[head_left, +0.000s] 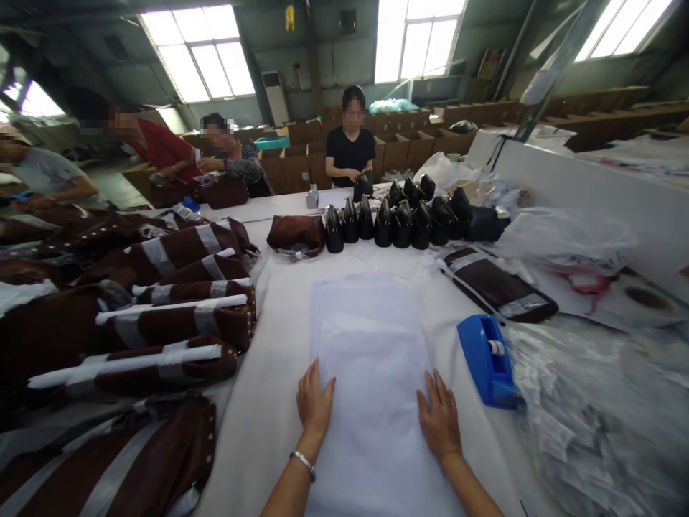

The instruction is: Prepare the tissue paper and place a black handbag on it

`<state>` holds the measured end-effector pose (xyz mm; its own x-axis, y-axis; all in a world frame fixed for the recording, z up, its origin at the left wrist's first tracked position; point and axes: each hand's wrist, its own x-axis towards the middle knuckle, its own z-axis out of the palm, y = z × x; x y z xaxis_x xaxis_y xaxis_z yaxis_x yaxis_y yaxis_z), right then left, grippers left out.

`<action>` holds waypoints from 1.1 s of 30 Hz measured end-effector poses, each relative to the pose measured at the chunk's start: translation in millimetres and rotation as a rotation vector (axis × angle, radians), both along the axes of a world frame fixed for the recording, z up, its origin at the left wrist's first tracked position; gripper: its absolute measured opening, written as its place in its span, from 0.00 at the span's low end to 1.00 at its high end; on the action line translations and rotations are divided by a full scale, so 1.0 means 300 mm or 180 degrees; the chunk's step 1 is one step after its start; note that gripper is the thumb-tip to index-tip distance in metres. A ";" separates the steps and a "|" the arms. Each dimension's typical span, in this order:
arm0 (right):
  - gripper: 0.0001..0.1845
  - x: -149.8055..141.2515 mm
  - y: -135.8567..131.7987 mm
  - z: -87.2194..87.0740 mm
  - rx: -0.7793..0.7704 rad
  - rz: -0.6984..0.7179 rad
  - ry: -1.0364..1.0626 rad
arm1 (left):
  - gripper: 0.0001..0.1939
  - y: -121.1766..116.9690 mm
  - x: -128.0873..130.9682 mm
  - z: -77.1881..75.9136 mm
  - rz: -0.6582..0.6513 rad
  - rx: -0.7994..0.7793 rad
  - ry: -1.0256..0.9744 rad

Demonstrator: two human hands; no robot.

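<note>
From my remote view, both forearms reach forward from the near edge, angled slightly inward. My left hand (315,402), a silver bangle (303,465) behind its wrist, lies palm down at the left edge of a stack of white sheets (371,388); its fingers point ahead, close together, thumb held apart. My right hand (440,420) mirrors it at the right edge, fingers extended and slightly spread. Neither pinches anything that I can see; how firmly they press, I cannot tell. The stack lies flat between them on the white-covered surface (280,323), its far end reaching beyond my fingertips. Just right of the right hand I see a blue tape dispenser (487,362), with clear plastic bags (586,409) beside it. Brown bags (183,316) crowd the left. Farther off stand black bags (401,222), then a person in a black top (349,147).
</note>
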<state>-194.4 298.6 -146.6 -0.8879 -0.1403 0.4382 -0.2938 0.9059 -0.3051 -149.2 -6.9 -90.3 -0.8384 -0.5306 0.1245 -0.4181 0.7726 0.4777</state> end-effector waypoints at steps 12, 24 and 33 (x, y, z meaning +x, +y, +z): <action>0.31 -0.011 0.012 -0.006 -0.0007 0.0006 -0.0030 | 0.27 0.016 -0.036 -0.004 -0.0089 -0.0235 -0.0055; 0.32 -0.012 0.007 0.015 0.0077 -0.0013 0.0006 | 0.27 -0.010 -0.128 0.078 -0.0171 0.0137 0.0048; 0.32 -0.010 0.003 0.019 0.0078 -0.0076 -0.0116 | 0.27 -0.099 -0.245 0.097 0.0443 0.1198 -0.0215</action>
<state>-197.5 299.5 -140.9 -0.9064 -0.1293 0.4022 -0.2611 0.9198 -0.2928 -222.8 -36.7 -61.2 -0.7551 -0.6376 -0.1529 -0.5464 0.4830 0.6842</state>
